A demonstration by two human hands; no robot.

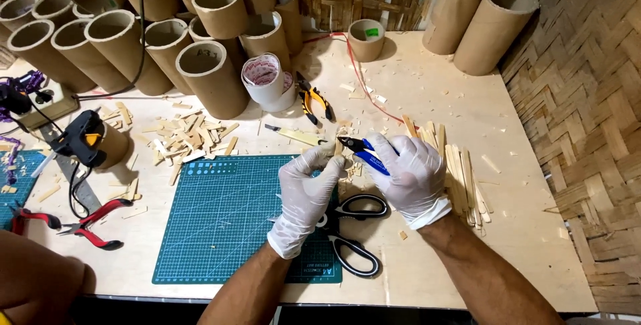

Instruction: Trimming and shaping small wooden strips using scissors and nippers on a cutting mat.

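Both my hands wear white gloves. My right hand (412, 176) grips small blue-handled cutters (360, 149) whose black jaws point left. My left hand (306, 191) pinches a short wooden stick piece (338, 146) at its fingertips, right at the cutter jaws. The hands meet above the right edge of a teal cutting mat (227, 218). Black-handled scissors (350, 231) lie flat under my wrists. A pile of flat wooden sticks (461, 178) lies just right of my right hand.
Many cardboard tubes (207, 74) stand at the back left and back right (494, 28). Yellow pliers (312, 101), a tape roll (264, 78), cut stick scraps (187, 138), a glue gun (83, 139) and red pliers (87, 225) lie about. A woven wall (587, 131) borders the right.
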